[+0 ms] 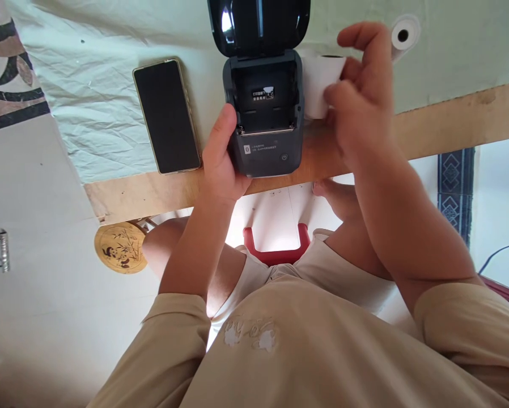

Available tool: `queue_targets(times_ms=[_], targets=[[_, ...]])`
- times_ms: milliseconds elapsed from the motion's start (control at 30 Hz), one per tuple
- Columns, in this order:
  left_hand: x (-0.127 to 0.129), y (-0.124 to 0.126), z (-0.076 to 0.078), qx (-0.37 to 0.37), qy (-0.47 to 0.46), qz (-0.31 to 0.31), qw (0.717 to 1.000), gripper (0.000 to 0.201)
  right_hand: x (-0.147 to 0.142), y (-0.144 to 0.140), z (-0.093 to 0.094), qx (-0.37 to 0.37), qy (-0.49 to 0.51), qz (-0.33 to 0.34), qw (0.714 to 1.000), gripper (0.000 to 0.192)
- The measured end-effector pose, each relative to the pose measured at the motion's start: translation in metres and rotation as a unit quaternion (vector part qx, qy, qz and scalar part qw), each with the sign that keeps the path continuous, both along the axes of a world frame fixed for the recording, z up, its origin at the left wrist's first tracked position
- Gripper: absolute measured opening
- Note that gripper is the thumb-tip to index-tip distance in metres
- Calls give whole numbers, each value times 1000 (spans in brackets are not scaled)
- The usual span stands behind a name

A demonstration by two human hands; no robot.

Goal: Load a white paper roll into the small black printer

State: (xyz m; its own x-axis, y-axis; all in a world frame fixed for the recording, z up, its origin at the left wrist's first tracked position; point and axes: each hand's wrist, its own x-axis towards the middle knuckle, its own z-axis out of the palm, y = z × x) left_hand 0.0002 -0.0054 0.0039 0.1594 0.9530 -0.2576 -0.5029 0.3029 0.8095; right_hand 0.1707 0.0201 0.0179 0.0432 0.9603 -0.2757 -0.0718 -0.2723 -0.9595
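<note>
A dark grey label printer (271, 150) stands at the front edge of the table with its glossy black lid (261, 25) raised. Its paper bay is exposed, and a small printed sticker shows inside. My left hand (223, 153) grips the printer's left side, thumb along the upper edge. Just right of the printer, my right hand (363, 96) pinches a white paper roll (316, 85) between thumb and fingers. The roll's far side is partly hidden by the printer and the fingers.
A second white paper roll (405, 35) stands at the upper right. A phone (167, 116) lies dark-screened to the left on the pale green cloth (97, 73). The table's wooden edge (148, 195) runs in front. Below it are a red stool edge (275, 256) and a round panda-patterned wooden stool (121, 247).
</note>
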Motion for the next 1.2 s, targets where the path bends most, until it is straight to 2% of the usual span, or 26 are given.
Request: queue_targets(times_ms=[67, 133, 267, 367, 500, 633, 700, 833, 933, 1033, 1200], targets=[[1, 0, -1, 5, -13, 4, 1000, 32, -2, -1, -2, -25, 94, -21, 995, 31], [2, 0, -2, 6, -18, 15, 1000, 31, -4, -3, -4, -19, 119, -14, 993, 24], [2, 0, -2, -3, -6, 22, 1000, 29, -4, -8, -6, 7, 139, 2, 990, 36], [1, 0, -2, 0, -1, 4, 1000, 31, 1, -6, -9, -6, 159, -30, 987, 39], [0, 2, -2, -4, 20, -13, 1000, 32, 4, -3, -10, -4, 185, -39, 982, 17], [-1, 2, -4, -2, 12, -16, 1000, 30, 1, -4, -6, 7, 191, -24, 981, 23], [0, 2, -5, 4, 1, -17, 1000, 30, 3, -4, -6, -17, 190, -26, 981, 27], [1, 1, -4, 9, -19, -3, 1000, 30, 6, -1, -12, -68, 187, -39, 979, 22], [1, 0, -2, 10, -18, 2, 1000, 29, 5, 0, -14, -45, 145, -63, 986, 28], [0, 1, -2, 13, -31, -14, 999, 28, 3, -2, -11, -26, 131, -57, 989, 32], [-4, 5, -15, 30, -52, -39, 997, 25, 0, -3, 0, -22, 156, -76, 985, 32]])
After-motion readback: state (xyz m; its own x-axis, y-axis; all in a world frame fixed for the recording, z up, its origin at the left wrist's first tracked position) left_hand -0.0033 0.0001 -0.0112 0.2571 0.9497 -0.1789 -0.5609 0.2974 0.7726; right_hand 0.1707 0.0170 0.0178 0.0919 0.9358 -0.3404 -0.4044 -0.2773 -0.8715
